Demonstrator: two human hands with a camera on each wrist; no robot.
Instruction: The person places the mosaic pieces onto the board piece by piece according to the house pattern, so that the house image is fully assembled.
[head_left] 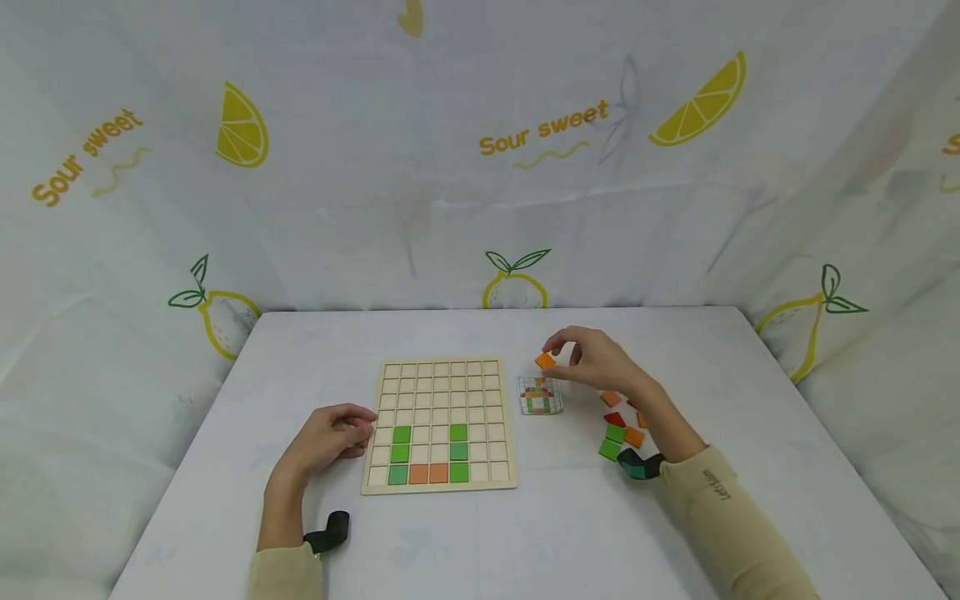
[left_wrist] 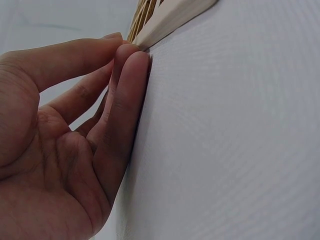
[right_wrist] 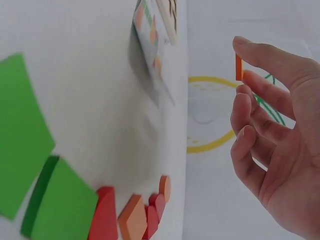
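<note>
My right hand (head_left: 596, 358) pinches an orange square tile (head_left: 545, 360) between thumb and fingertips, raised above the table; the right wrist view shows the orange tile (right_wrist: 238, 67) edge-on. Just below it lies a small pattern card (head_left: 540, 396) with a coloured grid picture. My left hand (head_left: 330, 432) rests at the left edge of a wooden grid board (head_left: 438, 400), fingertips touching its rim. Green tiles (head_left: 401, 435) form two columns in the board's lower part, with two orange tiles (head_left: 428, 473) between them in the bottom row.
Loose tiles lie right of the board under my right forearm: green tiles (head_left: 611, 442), a red piece (head_left: 615, 419) and orange tiles (head_left: 633, 437). A white curtain (head_left: 450, 208) with lemon prints hangs behind the white table (head_left: 450, 542).
</note>
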